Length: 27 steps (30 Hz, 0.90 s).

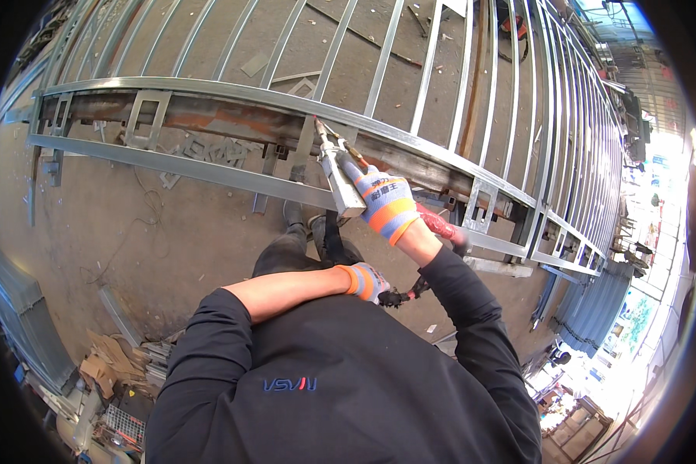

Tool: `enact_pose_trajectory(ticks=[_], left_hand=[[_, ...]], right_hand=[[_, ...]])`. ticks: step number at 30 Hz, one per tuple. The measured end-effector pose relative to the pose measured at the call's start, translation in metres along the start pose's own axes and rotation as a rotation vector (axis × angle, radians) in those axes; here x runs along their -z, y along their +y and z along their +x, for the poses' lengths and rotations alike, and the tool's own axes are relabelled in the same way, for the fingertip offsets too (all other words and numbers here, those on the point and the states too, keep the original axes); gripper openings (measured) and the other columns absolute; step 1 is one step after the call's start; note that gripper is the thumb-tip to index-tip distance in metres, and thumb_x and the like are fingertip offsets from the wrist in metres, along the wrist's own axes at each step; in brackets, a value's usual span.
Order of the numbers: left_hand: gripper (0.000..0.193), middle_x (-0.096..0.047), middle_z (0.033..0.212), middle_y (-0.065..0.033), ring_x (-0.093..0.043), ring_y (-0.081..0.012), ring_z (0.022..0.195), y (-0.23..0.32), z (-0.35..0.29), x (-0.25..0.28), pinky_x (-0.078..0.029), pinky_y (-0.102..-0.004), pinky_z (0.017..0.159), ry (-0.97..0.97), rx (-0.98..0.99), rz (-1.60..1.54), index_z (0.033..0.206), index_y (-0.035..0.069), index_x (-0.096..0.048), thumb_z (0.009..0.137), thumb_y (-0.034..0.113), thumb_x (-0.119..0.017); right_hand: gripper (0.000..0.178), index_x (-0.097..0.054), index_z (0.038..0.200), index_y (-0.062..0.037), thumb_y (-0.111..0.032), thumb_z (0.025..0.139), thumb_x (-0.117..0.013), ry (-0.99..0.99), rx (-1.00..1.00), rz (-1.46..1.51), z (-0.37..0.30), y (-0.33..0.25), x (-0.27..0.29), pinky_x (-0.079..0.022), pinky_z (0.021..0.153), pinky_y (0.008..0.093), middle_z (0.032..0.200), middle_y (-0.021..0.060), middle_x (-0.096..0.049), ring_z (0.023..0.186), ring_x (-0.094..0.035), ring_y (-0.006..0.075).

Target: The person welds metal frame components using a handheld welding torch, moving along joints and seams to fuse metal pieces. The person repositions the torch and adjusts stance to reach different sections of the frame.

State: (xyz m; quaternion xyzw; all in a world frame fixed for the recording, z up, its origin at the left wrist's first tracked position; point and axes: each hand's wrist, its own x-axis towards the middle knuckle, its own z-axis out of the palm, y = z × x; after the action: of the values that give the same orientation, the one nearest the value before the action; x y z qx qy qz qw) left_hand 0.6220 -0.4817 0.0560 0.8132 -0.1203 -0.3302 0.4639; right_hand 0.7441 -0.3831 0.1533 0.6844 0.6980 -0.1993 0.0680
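Observation:
My right hand (383,197), in a grey and orange glove, is closed around a silver-grey handheld welding gun (340,183). Its narrow, copper-coloured tip points away from me, at a short upright plate (305,143) between the two rails of a metal frame (232,91). A red-wrapped hose (438,224) runs from behind that hand and curves back towards my waist. Low at my belly, my gloved left hand (369,283) is closed on the hose's dark, frayed-looking stretch (396,297); its fingertips are partly hidden.
Long parallel bars (387,58) of the frame reach away from me. Flat metal cut-outs (213,148) lie on the floor beneath it. Stacked sheet metal (23,309) stands at the left, with cardboard (104,359) nearby. A thin cable (151,205) crosses the floor.

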Motion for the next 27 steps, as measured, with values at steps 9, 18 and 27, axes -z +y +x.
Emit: enact_pose_trajectory(ticks=[9, 18, 27], left_hand=[[0.049, -0.072, 0.126, -0.0162, -0.066, -0.037, 0.121, 0.007, -0.013, 0.009, -0.051, -0.0476, 0.102, -0.05, 0.003, -0.029, 0.132, 0.013, -0.067, 0.096, 0.045, -0.059], [0.051, -0.072, 0.124, -0.018, -0.067, -0.0379, 0.119, 0.004, -0.013, 0.004, -0.05, -0.0487, 0.101, -0.033, 0.0, -0.044, 0.132, 0.01, -0.067, 0.1, 0.047, -0.053], [0.052, -0.073, 0.123, -0.0176, -0.068, -0.0378, 0.118, 0.005, -0.013, 0.006, -0.051, -0.0489, 0.1, -0.037, 0.006, -0.034, 0.132, 0.009, -0.067, 0.101, 0.048, -0.052]], right_hand=[[0.083, -0.037, 0.158, -0.0157, -0.029, 0.086, -0.077, -0.025, -0.021, 0.022, -0.001, -0.005, 0.003, -0.059, 0.071, 0.0472, 0.111, 0.0243, -0.069, 0.093, -0.074, 0.0386], [0.079, -0.042, 0.155, -0.0137, -0.036, 0.087, -0.077, 0.012, 0.0, 0.065, -0.001, -0.005, 0.005, -0.059, 0.073, 0.0471, 0.11, 0.0243, -0.07, 0.093, -0.074, 0.0384], [0.078, -0.04, 0.156, -0.0156, -0.032, 0.088, -0.075, -0.004, -0.008, 0.056, -0.001, -0.006, 0.009, -0.059, 0.07, 0.0475, 0.112, 0.0237, -0.069, 0.09, -0.075, 0.0389]])
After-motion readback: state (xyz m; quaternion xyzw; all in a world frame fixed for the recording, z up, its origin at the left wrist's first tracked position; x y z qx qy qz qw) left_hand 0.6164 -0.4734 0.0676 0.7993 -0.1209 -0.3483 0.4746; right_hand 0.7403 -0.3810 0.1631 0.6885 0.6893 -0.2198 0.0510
